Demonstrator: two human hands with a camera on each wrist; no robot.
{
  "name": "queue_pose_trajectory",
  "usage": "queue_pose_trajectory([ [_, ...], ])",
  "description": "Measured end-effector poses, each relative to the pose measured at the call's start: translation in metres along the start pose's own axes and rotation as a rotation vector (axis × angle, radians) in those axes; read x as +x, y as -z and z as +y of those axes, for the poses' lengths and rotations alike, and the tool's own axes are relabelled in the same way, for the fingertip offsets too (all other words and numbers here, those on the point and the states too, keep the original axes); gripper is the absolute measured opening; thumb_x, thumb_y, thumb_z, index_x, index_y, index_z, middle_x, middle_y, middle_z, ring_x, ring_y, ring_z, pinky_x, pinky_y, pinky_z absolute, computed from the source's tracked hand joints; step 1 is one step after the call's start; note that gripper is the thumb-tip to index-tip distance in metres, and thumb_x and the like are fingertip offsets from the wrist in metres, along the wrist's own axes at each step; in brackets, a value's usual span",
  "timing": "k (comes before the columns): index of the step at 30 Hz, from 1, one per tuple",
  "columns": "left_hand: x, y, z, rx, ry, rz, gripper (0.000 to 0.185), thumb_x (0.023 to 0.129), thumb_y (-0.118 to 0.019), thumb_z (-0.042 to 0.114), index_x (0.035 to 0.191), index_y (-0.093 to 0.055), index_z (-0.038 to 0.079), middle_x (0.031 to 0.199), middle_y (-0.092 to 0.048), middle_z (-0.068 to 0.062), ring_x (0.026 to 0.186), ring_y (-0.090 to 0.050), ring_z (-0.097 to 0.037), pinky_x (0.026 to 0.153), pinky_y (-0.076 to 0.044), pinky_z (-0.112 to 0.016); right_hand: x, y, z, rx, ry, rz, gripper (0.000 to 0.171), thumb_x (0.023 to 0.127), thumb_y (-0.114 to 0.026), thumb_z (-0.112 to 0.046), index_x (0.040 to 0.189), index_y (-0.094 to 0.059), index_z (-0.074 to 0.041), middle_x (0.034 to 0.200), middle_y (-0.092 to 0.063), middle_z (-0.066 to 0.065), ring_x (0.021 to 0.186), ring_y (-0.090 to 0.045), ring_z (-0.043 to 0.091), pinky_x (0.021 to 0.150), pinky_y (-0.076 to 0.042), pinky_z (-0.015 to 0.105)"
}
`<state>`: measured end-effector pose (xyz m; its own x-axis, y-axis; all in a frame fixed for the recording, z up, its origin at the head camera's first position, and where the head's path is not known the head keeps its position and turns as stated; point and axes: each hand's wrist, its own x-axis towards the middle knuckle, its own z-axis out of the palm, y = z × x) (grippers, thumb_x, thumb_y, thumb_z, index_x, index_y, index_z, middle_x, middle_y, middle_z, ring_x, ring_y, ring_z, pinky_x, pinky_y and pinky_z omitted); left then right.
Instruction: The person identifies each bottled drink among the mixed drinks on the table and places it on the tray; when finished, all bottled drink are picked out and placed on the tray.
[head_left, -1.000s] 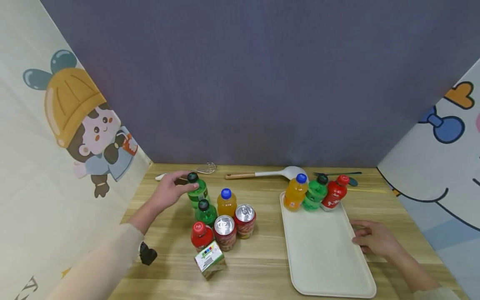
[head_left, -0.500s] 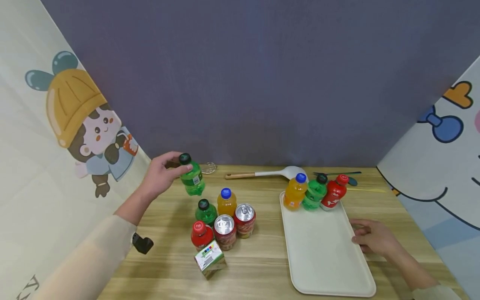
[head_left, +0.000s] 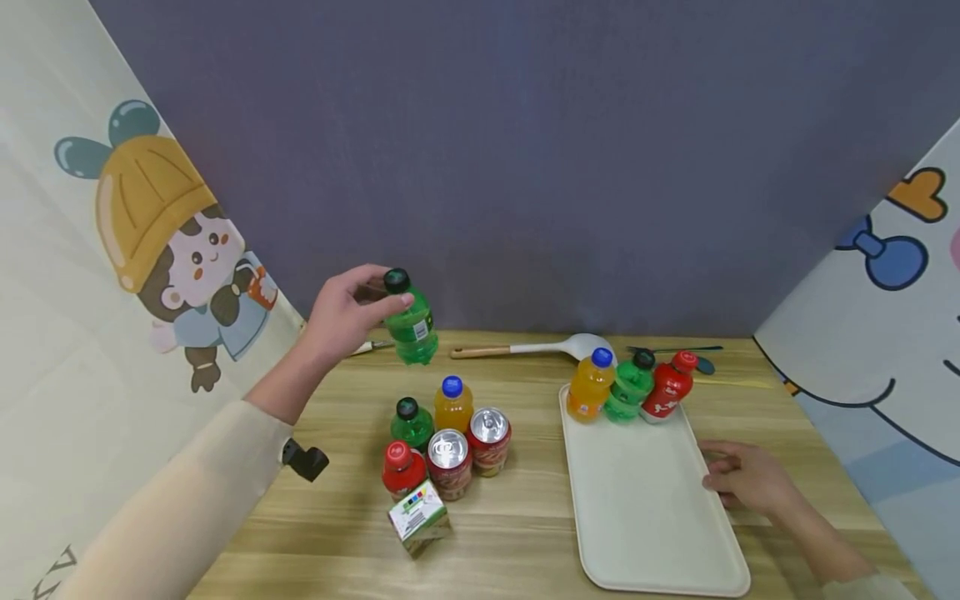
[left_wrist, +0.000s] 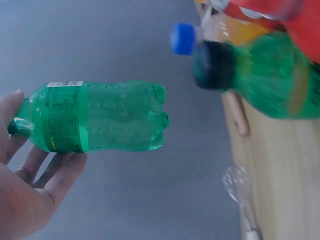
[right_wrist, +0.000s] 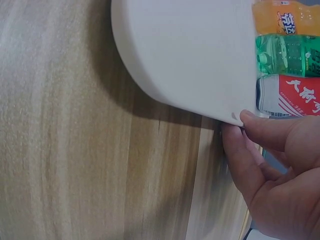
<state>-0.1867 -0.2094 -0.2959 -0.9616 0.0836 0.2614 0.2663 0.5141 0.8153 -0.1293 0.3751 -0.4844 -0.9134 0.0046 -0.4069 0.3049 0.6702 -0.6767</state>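
My left hand (head_left: 347,312) holds a small green bottle (head_left: 411,327) by its neck and dark cap, lifted above the table's back left. In the left wrist view the green bottle (left_wrist: 100,117) lies across my left hand's fingers (left_wrist: 35,180). My right hand (head_left: 746,479) pinches the right rim of the white tray (head_left: 645,508); the right wrist view shows its fingertips (right_wrist: 250,122) on the tray's edge (right_wrist: 185,55). An orange bottle (head_left: 590,385), a green bottle (head_left: 630,385) and a red bottle (head_left: 667,385) stand at the tray's far end.
On the wooden table stands a cluster: a green bottle (head_left: 410,422), an orange bottle (head_left: 453,403), two cans (head_left: 489,440), a red bottle (head_left: 401,468) and a small carton (head_left: 420,518). A white ladle (head_left: 540,345) and a dark spoon (head_left: 675,348) lie along the back wall.
My left hand has lifted the green bottle off the table, up and slightly right. The right hand has stayed at the tray's edge.
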Motion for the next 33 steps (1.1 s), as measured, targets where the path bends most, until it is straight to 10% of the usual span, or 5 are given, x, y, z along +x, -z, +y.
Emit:
queue_pose_trajectory([
  [17, 0.013, -0.053, 0.067, -0.09, -0.065, -0.164, 0.037, 0.092, -0.077, 0.041, 0.123, -0.07, 0.022, 0.115, -0.07, 0.003, 0.106, -0.063, -0.019, 0.084, -0.056, -0.043, 0.0, 0.0, 0.003, -0.007, 0.026, 0.008, 0.069, 0.087, -0.079, -0.006, 0.146, -0.046, 0.009, 0.108, -0.066, 0.019, 0.082, -0.066, 0.019, 0.066, -0.062, 0.034],
  [33, 0.02, -0.139, 0.105, -0.15, -0.181, -0.364, 0.029, 0.094, -0.077, 0.033, 0.12, -0.071, 0.021, 0.11, -0.07, 0.006, 0.098, -0.066, -0.014, 0.083, -0.057, -0.032, -0.002, -0.001, -0.003, -0.041, 0.033, 0.017, 0.067, 0.087, -0.08, -0.008, 0.144, -0.049, 0.009, 0.107, -0.067, 0.019, 0.081, -0.066, 0.019, 0.066, -0.062, 0.034],
])
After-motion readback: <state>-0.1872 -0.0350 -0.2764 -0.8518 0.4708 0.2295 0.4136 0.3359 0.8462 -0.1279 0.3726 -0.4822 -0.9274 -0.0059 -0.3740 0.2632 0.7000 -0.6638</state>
